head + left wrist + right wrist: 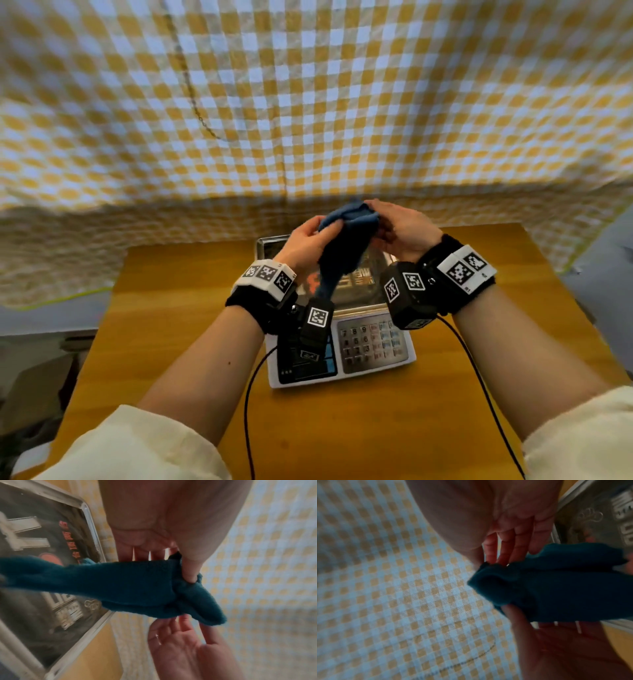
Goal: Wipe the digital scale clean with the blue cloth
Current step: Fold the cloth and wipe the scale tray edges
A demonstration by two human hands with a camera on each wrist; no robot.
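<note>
The blue cloth [346,236] is bunched up in the air over the digital scale [371,342], its tail hanging down toward the steel platter [262,245]. My left hand [313,238] pinches the cloth's left side, thumb pressed into the cloth [137,585]. In the left wrist view my left hand [171,561] grips from above, over the platter [42,574]. My right hand [387,222] holds the bunched top end of the cloth [556,588]. In the right wrist view my right hand [491,559] pinches that end between thumb and fingers. The cloth and my wrists hide much of the platter.
The scale stands on a small wooden table [171,308], keypad [373,342] toward me. A yellow-and-white checked sheet [308,102] hangs close behind the table. Two black cables [246,411] run from my wrist cameras down across the front of the table.
</note>
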